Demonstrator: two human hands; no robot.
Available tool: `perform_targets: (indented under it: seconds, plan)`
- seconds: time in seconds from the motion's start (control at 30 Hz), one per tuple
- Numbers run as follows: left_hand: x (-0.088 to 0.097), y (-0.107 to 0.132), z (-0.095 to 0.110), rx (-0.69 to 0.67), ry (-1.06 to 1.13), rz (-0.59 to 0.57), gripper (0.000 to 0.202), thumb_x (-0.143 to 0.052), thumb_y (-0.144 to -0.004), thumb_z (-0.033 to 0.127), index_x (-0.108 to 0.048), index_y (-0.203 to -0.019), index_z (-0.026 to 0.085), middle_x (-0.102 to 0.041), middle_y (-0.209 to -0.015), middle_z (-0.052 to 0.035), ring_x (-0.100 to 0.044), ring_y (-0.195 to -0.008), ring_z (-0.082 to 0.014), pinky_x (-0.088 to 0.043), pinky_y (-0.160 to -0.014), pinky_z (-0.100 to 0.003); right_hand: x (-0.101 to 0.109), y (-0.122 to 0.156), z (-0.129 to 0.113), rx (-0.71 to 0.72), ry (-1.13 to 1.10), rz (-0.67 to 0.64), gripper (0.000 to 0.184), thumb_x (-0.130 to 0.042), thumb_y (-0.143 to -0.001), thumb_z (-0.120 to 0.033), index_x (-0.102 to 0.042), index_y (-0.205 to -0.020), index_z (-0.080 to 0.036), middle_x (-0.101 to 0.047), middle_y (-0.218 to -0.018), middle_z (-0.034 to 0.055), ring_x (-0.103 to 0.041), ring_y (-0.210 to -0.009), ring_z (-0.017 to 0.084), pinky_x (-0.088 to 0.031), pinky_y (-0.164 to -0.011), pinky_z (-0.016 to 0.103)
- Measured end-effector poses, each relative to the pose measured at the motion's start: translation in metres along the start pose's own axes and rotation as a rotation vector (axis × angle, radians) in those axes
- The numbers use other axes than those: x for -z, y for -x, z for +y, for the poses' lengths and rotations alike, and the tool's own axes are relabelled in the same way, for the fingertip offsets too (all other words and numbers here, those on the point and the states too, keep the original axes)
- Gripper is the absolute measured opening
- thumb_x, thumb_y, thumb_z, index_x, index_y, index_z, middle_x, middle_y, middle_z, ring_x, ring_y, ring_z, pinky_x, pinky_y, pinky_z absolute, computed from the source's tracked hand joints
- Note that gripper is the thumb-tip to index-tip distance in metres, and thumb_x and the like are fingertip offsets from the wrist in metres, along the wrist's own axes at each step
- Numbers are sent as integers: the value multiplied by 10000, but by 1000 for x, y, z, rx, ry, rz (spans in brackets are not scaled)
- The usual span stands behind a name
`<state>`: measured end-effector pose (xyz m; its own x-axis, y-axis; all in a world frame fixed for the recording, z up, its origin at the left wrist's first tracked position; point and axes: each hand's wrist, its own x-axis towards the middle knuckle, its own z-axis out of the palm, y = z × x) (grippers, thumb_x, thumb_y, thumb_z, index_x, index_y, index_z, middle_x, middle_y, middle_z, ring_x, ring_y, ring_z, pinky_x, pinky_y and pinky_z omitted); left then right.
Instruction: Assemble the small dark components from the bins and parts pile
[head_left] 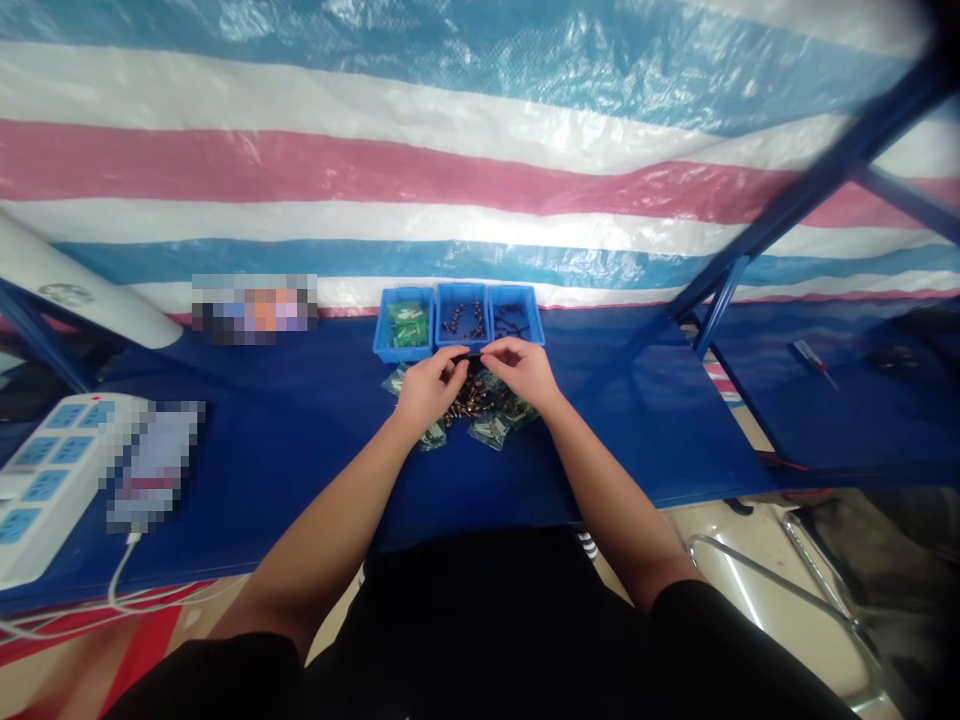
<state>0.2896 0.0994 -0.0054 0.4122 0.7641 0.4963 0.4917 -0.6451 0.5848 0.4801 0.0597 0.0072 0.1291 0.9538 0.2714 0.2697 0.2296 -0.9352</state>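
Observation:
My left hand [433, 386] and my right hand [525, 370] meet in front of the blue bins, fingers pinched. Between the fingertips is a small dark piece [471, 358], too small to name. Beneath them lies a heap of brass-coloured screw-like pieces [472, 402], partly hidden by the hands. Small clear packets with green edges [491, 430] lie around the heap. Just behind the hands stand three bins: a left bin [405, 354] with green and white packets, a middle bin [463, 290] with brass-coloured pieces, and a right bin [516, 292] with thin dark pieces.
On the blue table [300, 480], a white power strip [71, 450] and a blurred-out phone-like object [157, 465] with a cable sit at left. A blurred-out item [255, 310] is at the back. A blue metal frame [750, 225] slants at right. Striped sheeting [450, 180] hangs behind.

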Motion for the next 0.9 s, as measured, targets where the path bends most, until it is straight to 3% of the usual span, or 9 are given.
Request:
perform_targets:
  seconds: [0.37,0.9]
  plan:
    - [4,-1,3,9,-37,-37,339,-486,-969,429,-695,-1121,210,-721,-807,-18,-629,-645,-134,-466,-618,-231,-2,0,1,14,3,-14,208,-697,-800,-378,-732,-912,-207,-739,-876,42,-664,-763,165,-537,-738,314]
    - [-1,0,-1,30,-24,4,296,-521,-958,418,-672,-1114,217,-687,-740,9,-626,-627,-122,-459,-618,-220,-4,2,5,20,89,-25,246,-690,-809,-384,-741,-965,-201,-747,-857,43,-664,-727,159,-538,-729,309]
